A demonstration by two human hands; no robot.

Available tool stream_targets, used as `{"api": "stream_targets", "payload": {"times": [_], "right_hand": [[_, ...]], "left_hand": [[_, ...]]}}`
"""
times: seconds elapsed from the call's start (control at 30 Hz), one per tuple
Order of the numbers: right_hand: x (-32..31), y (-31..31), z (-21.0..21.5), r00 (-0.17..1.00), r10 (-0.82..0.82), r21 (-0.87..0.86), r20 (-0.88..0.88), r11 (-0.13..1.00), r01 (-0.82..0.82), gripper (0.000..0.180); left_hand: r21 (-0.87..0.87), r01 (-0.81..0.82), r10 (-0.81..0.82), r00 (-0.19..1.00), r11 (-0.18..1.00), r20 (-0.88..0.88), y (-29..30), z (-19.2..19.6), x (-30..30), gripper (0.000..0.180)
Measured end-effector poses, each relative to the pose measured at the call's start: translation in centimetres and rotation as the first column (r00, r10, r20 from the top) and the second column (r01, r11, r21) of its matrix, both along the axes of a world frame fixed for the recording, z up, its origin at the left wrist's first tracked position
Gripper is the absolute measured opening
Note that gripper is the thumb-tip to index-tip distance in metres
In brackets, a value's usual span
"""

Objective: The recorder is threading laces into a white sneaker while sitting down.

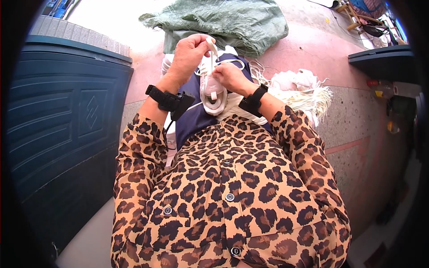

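A pale white-and-pink sneaker point(211, 108) lies on my lap over dark blue cloth point(190, 117), its heel opening toward me. My left hand point(185, 56) is raised above the front of the shoe, thumb and fingers pinched on a flat white shoelace point(212, 44). Close to the lacing on the right side, my right hand point(233, 78) has its fingers closed at the lace; the fingertips are partly hidden against the shoe. A loop of white lace curves out beyond the right hand. The toe of the shoe is mostly covered by my hands.
Beyond my knees a green woven sack point(241, 24) is spread on the floor. To the right lies a heap of white laces point(304, 96). A dark blue panelled door point(53, 107) stands close on my left. A dark ledge point(380, 62) and a bottle point(383, 91) are at far right.
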State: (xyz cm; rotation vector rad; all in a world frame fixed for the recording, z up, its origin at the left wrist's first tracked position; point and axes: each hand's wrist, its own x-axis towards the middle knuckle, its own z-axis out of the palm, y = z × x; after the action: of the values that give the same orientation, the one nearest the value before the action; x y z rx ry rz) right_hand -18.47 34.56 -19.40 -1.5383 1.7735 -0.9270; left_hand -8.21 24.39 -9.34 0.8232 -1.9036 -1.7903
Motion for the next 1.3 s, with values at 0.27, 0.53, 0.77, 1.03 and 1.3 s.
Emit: {"api": "stream_targets", "payload": {"times": [0.27, 0.53, 0.77, 1.03, 1.3], "right_hand": [[-0.3, -0.2, -0.1, 0.999, -0.046, -0.005, -0.015, 0.999, 0.046, 0.018], [-0.2, -0.6, -0.9, 1.0, -0.011, -0.116, -0.019, 0.993, 0.009, 0.022], [0.5, -1.0, -1.1, 0.996, -0.049, -0.079, 0.069, 0.995, 0.054, 0.023], [1.0, -0.6, -0.5, 0.996, -0.012, -0.122, 0.089, 0.992, 0.023, 0.025], [1.3, -0.2, 0.5, 0.996, -0.074, -0.086, 0.057, 0.993, 0.079, 0.028]], "left_hand": [[-0.804, 0.31, 0.139, 0.891, 0.508, 0.431, 2.1, -6.7, 4.3, 0.027], [-0.843, 0.392, 0.346, 0.784, 0.368, 0.515, 4.4, -7.1, 5.4, 0.017], [-0.699, 0.284, 0.249, 0.793, 0.656, 0.556, 3.3, -9.7, 5.4, 0.022], [-0.606, 0.18, 0.214, 0.827, 0.775, 0.52, 3.4, -9.6, 5.0, 0.024], [-0.497, 0.141, 0.134, 0.869, 0.856, 0.477, 2.2, -10.8, 5.1, 0.018]]}}
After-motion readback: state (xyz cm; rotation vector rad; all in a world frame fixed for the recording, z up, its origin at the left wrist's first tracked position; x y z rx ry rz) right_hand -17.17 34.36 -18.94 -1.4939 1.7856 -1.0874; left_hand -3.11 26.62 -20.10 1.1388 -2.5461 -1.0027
